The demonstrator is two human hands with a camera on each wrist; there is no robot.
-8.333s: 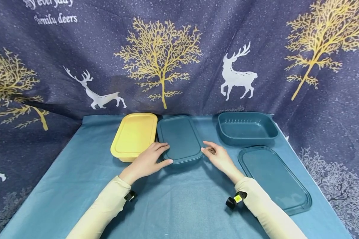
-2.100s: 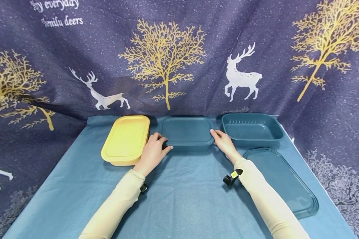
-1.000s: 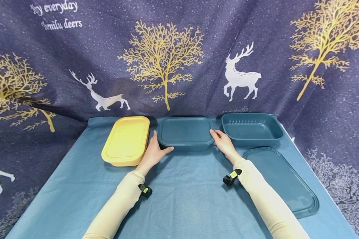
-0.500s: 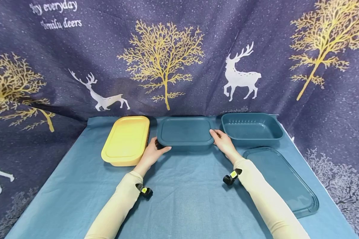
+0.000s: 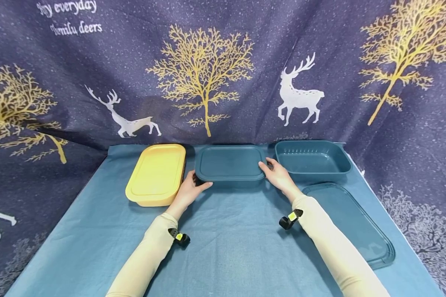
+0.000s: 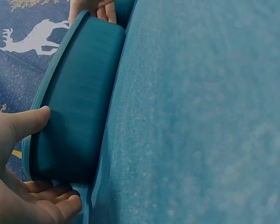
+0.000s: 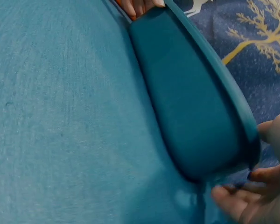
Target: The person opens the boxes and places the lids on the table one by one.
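Observation:
A dark teal food container (image 5: 230,181) with a matching lid (image 5: 231,161) on it stands lengthwise at the back middle of the table. My left hand (image 5: 187,192) holds its left front corner. In the left wrist view, the left thumb (image 6: 35,122) lies on the long side and the fingers bend round the end. My right hand (image 5: 278,176) is at the right end, its thumb by the lid's edge. In the right wrist view, its lower fingers (image 7: 235,200) are loosely spread below the end of the container, apparently apart from it.
A yellow lidded container (image 5: 157,173) stands to the left, close to my left hand. At the back right is a lidless teal container (image 5: 312,161). A loose teal lid (image 5: 351,225) lies in front of it, partly under my right forearm. A printed cloth (image 5: 223,82) hangs behind.
The lidded teal container has turned from slanting to lengthwise, and the yellow one sits slightly further left. My left hand opened, then closed round the corner. My right fingers have just loosened.

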